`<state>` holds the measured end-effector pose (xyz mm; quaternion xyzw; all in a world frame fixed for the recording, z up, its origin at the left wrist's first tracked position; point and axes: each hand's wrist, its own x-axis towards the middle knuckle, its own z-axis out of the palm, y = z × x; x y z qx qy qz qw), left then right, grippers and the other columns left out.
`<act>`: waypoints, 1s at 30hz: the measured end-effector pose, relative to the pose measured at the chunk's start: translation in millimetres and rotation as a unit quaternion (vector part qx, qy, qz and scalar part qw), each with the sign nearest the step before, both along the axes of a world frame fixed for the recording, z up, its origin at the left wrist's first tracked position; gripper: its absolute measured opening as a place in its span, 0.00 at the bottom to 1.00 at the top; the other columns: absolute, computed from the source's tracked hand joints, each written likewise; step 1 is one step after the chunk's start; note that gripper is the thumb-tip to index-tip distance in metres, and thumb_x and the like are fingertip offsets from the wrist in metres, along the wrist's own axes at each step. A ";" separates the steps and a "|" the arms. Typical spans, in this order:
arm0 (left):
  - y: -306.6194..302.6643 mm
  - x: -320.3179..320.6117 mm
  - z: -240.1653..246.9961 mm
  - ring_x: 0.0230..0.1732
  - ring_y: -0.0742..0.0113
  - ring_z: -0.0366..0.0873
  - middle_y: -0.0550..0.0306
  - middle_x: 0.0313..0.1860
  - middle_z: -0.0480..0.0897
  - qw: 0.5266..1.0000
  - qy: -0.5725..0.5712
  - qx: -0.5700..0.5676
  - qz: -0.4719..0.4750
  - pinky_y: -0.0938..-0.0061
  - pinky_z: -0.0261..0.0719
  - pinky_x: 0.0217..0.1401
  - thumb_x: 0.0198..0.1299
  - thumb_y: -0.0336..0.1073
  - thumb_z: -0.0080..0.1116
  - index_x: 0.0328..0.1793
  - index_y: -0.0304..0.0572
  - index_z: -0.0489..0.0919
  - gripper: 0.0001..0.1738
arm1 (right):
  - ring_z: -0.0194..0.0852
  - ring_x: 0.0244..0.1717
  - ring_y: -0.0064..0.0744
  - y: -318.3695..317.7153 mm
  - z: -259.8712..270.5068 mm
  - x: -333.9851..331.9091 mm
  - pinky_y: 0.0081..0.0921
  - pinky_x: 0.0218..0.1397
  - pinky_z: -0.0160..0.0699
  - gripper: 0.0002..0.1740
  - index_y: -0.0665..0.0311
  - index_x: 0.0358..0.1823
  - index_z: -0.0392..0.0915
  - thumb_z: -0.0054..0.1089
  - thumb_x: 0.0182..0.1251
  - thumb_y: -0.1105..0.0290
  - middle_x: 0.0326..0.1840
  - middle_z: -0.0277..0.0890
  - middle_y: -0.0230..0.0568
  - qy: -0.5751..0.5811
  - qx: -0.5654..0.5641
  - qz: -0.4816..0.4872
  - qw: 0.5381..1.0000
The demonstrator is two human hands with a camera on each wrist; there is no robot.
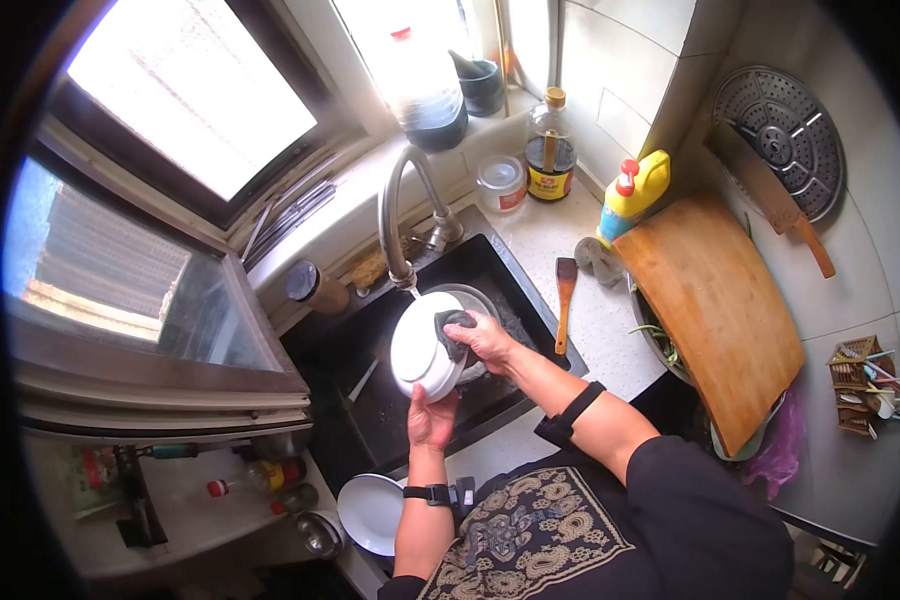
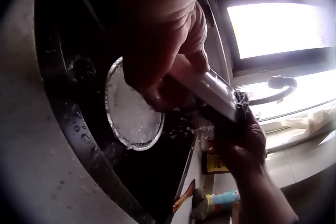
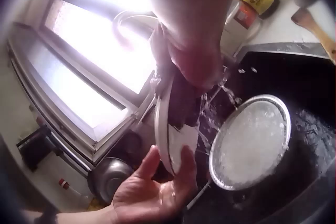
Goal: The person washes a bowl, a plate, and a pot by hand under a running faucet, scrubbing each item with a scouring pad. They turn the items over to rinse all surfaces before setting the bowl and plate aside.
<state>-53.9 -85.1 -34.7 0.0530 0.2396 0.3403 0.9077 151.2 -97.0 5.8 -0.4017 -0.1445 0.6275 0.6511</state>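
Observation:
My left hand (image 1: 432, 420) grips the lower rim of a white plate (image 1: 415, 345), which is tilted over the dark sink (image 1: 370, 420) with its underside and foot ring facing up. Fingers and thumb of that hand lie on either side of the rim in the right wrist view. My right hand (image 1: 485, 340) holds a dark cloth (image 1: 452, 332) against the plate's right side. Just above the plate is the curved faucet (image 1: 398, 230), and water splashes beside it in the right wrist view. A round metal-rimmed basin (image 3: 252, 142) of cloudy water sits in the sink below.
A wooden spatula (image 1: 565, 305), soy sauce bottle (image 1: 550, 150) and yellow bottle (image 1: 635, 195) stand or lie right of the sink. Farther right leans a large cutting board (image 1: 715, 310). Another white dish (image 1: 370, 513) is near the left forearm. The open window (image 1: 160, 270) borders the left.

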 end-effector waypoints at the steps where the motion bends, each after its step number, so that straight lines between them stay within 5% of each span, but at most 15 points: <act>1: -0.8 -2.5 -8.2 0.64 0.54 0.72 0.54 0.63 0.76 0.998 0.053 0.000 -0.037 0.52 0.70 0.66 0.64 0.42 0.60 0.70 0.44 0.65 0.30 | 0.77 0.49 0.24 -0.7 9.8 3.5 0.26 0.55 0.77 0.20 0.66 0.56 0.73 0.65 0.64 0.70 0.49 0.79 0.35 -0.058 0.001 0.012 0.998; 3: -2.4 -6.2 -22.6 0.61 0.56 0.75 0.55 0.58 0.79 0.982 0.156 -0.001 -0.109 0.52 0.72 0.62 0.65 0.43 0.60 0.69 0.46 0.67 0.29 | 0.77 0.49 0.23 -1.3 22.1 9.2 0.25 0.54 0.77 0.20 0.66 0.55 0.74 0.65 0.64 0.69 0.49 0.79 0.35 -0.176 0.004 0.036 0.984; 4: -3.2 -3.7 -15.2 0.63 0.54 0.72 0.53 0.64 0.73 0.967 0.197 0.061 -0.148 0.51 0.72 0.60 0.65 0.50 0.58 0.75 0.51 0.60 0.35 | 0.79 0.46 0.28 1.3 25.4 10.3 0.27 0.53 0.77 0.20 0.65 0.54 0.74 0.66 0.62 0.68 0.45 0.81 0.37 -0.221 0.011 0.055 0.974; 7: 6.3 3.7 19.1 0.64 0.50 0.70 0.53 0.67 0.68 0.972 0.203 0.030 -0.113 0.49 0.75 0.58 0.64 0.62 0.54 0.73 0.58 0.59 0.37 | 0.80 0.45 0.40 -4.8 43.1 20.2 0.30 0.52 0.77 0.20 0.62 0.53 0.75 0.67 0.60 0.67 0.42 0.81 0.42 -0.582 0.126 0.094 0.797; 8: 12.0 10.4 42.7 0.65 0.47 0.69 0.50 0.71 0.62 0.975 0.190 0.048 -0.106 0.47 0.75 0.57 0.62 0.69 0.49 0.77 0.62 0.51 0.43 | 0.78 0.47 0.49 -9.2 50.4 18.7 0.35 0.51 0.78 0.20 0.60 0.52 0.75 0.66 0.56 0.70 0.42 0.78 0.45 -0.601 0.130 0.116 0.780; 9: 19.5 14.2 55.4 0.64 0.49 0.70 0.50 0.69 0.65 0.976 0.186 0.056 -0.098 0.47 0.76 0.55 0.61 0.74 0.43 0.77 0.57 0.52 0.46 | 0.78 0.46 0.49 -12.7 48.9 17.5 0.38 0.49 0.78 0.18 0.59 0.49 0.76 0.64 0.56 0.70 0.41 0.78 0.45 -0.641 0.164 0.128 0.739; 13: 47.2 20.1 72.8 0.59 0.53 0.76 0.48 0.62 0.75 0.986 0.066 0.088 -0.127 0.54 0.80 0.54 0.68 0.65 0.39 0.71 0.44 0.64 0.38 | 0.77 0.45 0.44 -31.7 44.9 6.9 0.43 0.39 0.81 0.08 0.55 0.41 0.77 0.56 0.59 0.71 0.39 0.75 0.39 -0.757 0.241 0.191 0.576; 14: 47.6 18.5 65.4 0.59 0.51 0.76 0.46 0.61 0.76 0.991 0.057 0.065 -0.101 0.55 0.77 0.60 0.71 0.50 0.41 0.68 0.37 0.67 0.28 | 0.77 0.45 0.44 -36.3 44.8 3.8 0.42 0.40 0.81 0.08 0.55 0.40 0.77 0.57 0.59 0.70 0.39 0.75 0.39 -0.761 0.236 0.204 0.569; 18: 37.0 10.8 27.3 0.62 0.47 0.74 0.43 0.61 0.76 0.992 0.087 0.088 -0.003 0.53 0.69 0.68 0.66 0.33 0.40 0.66 0.28 0.67 0.24 | 0.77 0.45 0.42 -49.9 37.1 9.5 0.38 0.46 0.81 0.11 0.58 0.42 0.77 0.56 0.58 0.74 0.39 0.76 0.38 -0.747 0.241 0.232 0.574; 21: 33.8 3.0 3.1 0.62 0.48 0.74 0.43 0.61 0.76 0.990 0.099 0.100 0.008 0.53 0.69 0.68 0.67 0.33 0.40 0.65 0.28 0.67 0.23 | 0.77 0.51 0.44 -53.7 24.0 15.0 0.37 0.51 0.79 0.15 0.59 0.47 0.78 0.57 0.58 0.73 0.47 0.78 0.41 -0.706 0.235 0.253 0.619; 24: 28.5 5.4 9.8 0.62 0.48 0.73 0.43 0.61 0.76 0.993 0.080 0.084 0.015 0.53 0.68 0.68 0.67 0.33 0.41 0.65 0.29 0.67 0.22 | 0.75 0.56 0.45 -46.3 55.0 15.2 0.38 0.57 0.77 0.19 0.60 0.52 0.77 0.59 0.57 0.72 0.53 0.78 0.43 -0.615 0.097 0.320 0.715; 27: 22.7 7.4 13.8 0.65 0.48 0.71 0.43 0.64 0.73 0.994 0.067 0.079 0.025 0.53 0.64 0.72 0.69 0.35 0.41 0.68 0.30 0.65 0.24 | 0.74 0.56 0.46 -40.9 55.8 9.3 0.39 0.58 0.75 0.21 0.61 0.54 0.76 0.60 0.57 0.70 0.52 0.78 0.45 -0.643 0.113 0.111 0.749; 30: 18.0 7.2 19.6 0.67 0.48 0.69 0.44 0.66 0.72 0.996 0.062 0.060 0.035 0.52 0.62 0.73 0.69 0.36 0.39 0.69 0.32 0.65 0.24 | 0.69 0.62 0.50 -37.2 55.7 -1.6 0.42 0.60 0.73 0.26 0.64 0.60 0.70 0.60 0.58 0.67 0.60 0.72 0.51 -0.754 0.062 0.159 0.634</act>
